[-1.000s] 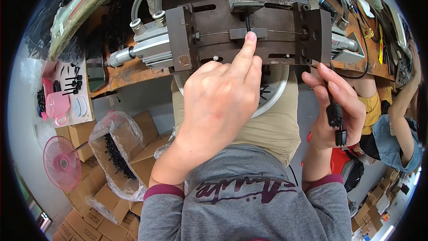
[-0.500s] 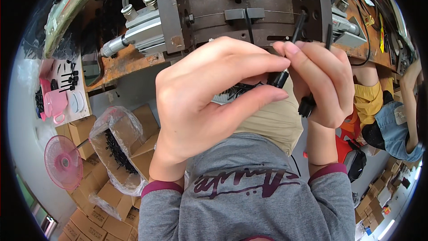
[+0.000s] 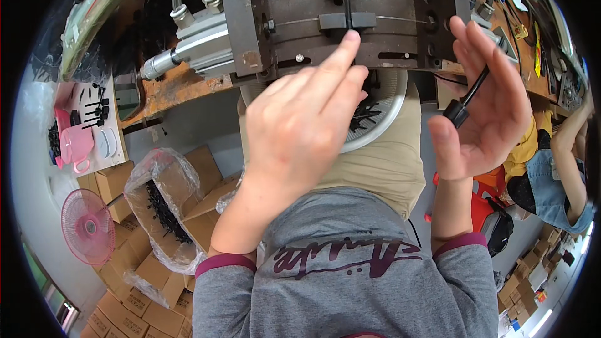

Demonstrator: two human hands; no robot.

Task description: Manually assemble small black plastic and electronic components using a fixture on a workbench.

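My left hand [image 3: 300, 119] reaches over the metal fixture [image 3: 294, 44] with its index finger stretched out. That fingertip touches a thin black rod [image 3: 349, 15] lying across a small grey block [image 3: 366, 20]; its thumb is hidden underneath. To the right, my right hand [image 3: 491, 106] is turned palm inward with its fingers mostly extended. A black rod with a ribbed knob [image 3: 456, 111] rests across that palm, knob toward the thumb. Beneath my left hand, on my lap, a white basket [image 3: 395, 103] holds several black rods, partly covered by the hand.
A taut wire [image 3: 397, 19] runs through the block between two brown uprights, beside an air cylinder [image 3: 200, 44]. At left are a pink fan [image 3: 89, 227], a plastic-lined box [image 3: 194, 178] of black parts and a pink container [image 3: 78, 144]. Another person's arm [image 3: 573, 125] shows at far right.
My left hand has moved forward from beside the right hand to the rod at the block. My right hand has shifted right and its fingers have spread. The basket is now more exposed.
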